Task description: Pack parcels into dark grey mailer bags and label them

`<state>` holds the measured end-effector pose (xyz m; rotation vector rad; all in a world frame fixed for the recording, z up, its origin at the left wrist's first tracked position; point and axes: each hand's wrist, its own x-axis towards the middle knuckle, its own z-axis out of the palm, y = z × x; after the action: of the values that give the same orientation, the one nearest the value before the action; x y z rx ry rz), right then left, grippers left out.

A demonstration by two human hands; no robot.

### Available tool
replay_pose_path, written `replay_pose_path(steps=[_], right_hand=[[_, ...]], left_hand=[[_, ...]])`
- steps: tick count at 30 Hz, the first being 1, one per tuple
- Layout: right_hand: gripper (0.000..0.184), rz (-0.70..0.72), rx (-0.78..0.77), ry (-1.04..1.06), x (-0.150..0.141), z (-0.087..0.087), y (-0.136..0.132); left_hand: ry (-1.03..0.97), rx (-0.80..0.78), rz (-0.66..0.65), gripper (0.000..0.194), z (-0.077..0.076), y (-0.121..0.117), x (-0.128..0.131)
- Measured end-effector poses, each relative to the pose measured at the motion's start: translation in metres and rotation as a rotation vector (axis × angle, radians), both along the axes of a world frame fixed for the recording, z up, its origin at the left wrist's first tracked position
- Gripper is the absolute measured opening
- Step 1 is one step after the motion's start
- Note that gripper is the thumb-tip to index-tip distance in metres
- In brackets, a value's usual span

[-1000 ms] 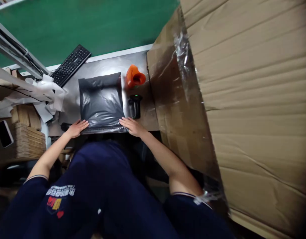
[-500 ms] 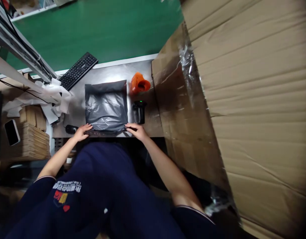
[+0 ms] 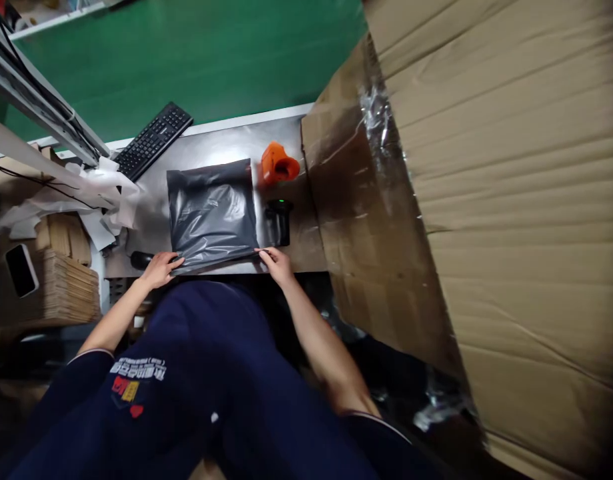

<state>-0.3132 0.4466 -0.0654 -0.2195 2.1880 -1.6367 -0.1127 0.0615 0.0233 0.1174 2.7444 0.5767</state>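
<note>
Fingers of the left hand (image 3: 159,269) lie slightly bent on the near left corner of a dark grey plastic bag (image 3: 211,213); whether they grip it, I cannot tell. The right hand (image 3: 278,265) pinches the near right corner. The bag lies flat on the metal tabletop (image 3: 226,141), its body beyond both hands. A black mouse (image 3: 140,260) sits just beside the left hand, a black device (image 3: 282,223) beyond the right, an orange holder (image 3: 278,164) farther back.
</note>
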Motion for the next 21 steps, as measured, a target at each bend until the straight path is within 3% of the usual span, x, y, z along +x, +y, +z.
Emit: replay_pose_path(steps=[3,7,10,13,21], right_hand=[[0.058,-0.016,0.009,0.0,0.0,0.002,-0.001],[0.056,-0.061,0.031,0.025,0.0,0.003,-0.005],[0.055,-0.09,0.041,0.049,0.001,0.003,-0.01],[0.054,-0.125,0.057,0.073,0.004,0.002,-0.013],[0.055,-0.185,0.169,0.154,0.006,-0.008,-0.022]], left_hand=[[0.021,0.095,0.122,0.049,-0.005,0.001,0.0],[0.116,0.396,0.418,0.047,-0.011,0.004,-0.003],[0.173,0.523,0.592,0.039,-0.013,0.011,-0.006],[0.203,0.53,0.732,0.032,-0.017,0.023,-0.007],[0.293,0.401,0.921,0.046,-0.034,0.051,-0.01]])
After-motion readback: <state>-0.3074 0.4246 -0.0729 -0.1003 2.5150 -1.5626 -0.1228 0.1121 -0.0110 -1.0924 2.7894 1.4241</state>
